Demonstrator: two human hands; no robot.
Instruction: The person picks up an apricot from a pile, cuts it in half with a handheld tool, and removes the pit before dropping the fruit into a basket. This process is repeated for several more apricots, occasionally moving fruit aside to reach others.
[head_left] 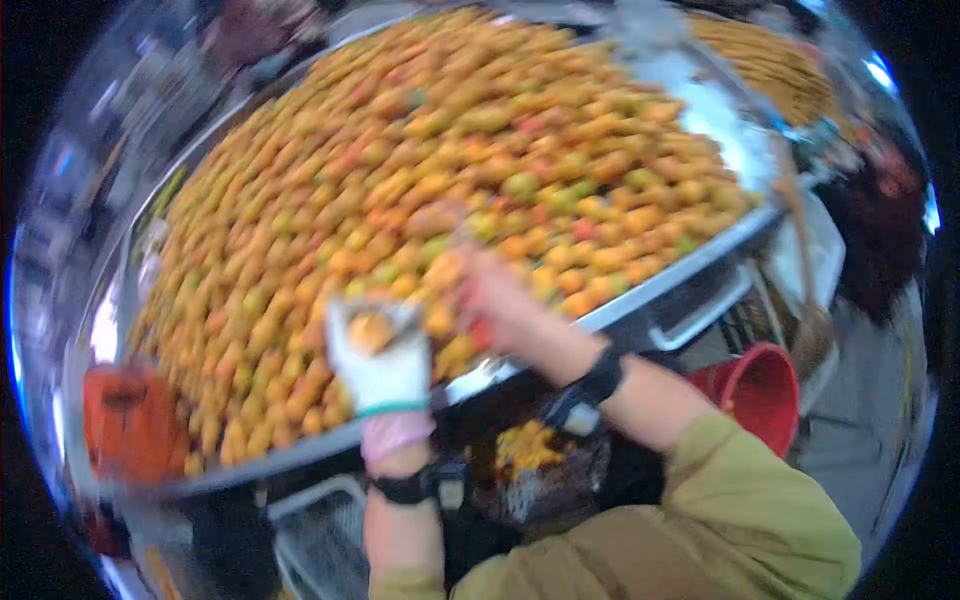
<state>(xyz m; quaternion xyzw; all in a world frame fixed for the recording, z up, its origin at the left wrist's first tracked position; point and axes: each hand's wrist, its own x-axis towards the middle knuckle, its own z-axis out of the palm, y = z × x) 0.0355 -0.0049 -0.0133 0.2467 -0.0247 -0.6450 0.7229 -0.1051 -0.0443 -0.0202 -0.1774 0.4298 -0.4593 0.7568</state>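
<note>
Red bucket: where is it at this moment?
The red bucket is at the head view's lower right, between the tray's rim and the right sleeve.

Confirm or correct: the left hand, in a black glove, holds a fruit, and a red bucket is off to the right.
The glove is white, not black, as the head view shows. The left hand does hold a fruit, and the red bucket is off to the right.

Wide metal-rimmed table [700,258], heaped with orange-yellow fruit [400,160].
</note>
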